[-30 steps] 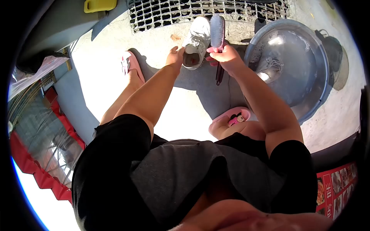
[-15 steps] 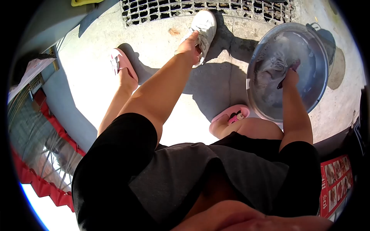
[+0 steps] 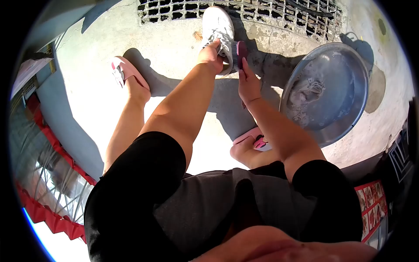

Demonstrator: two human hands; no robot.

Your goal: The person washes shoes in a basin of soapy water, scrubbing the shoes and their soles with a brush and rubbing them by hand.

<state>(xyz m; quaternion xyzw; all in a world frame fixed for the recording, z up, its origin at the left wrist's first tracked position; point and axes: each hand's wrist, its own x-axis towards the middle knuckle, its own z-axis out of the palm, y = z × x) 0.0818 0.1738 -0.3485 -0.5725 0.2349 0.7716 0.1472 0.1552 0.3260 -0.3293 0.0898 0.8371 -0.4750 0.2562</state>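
Your left hand (image 3: pixel 210 58) is closed on the white shoe (image 3: pixel 217 25); your right hand (image 3: pixel 250 86) grips the brush (image 3: pixel 241 53) against its side.

No text can be read, even on the red poster (image 3: pixel 371 207) at lower right.

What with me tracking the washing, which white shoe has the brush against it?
The shoe held in the left hand, outside the basin; the other shoe lies inside it, untouched.
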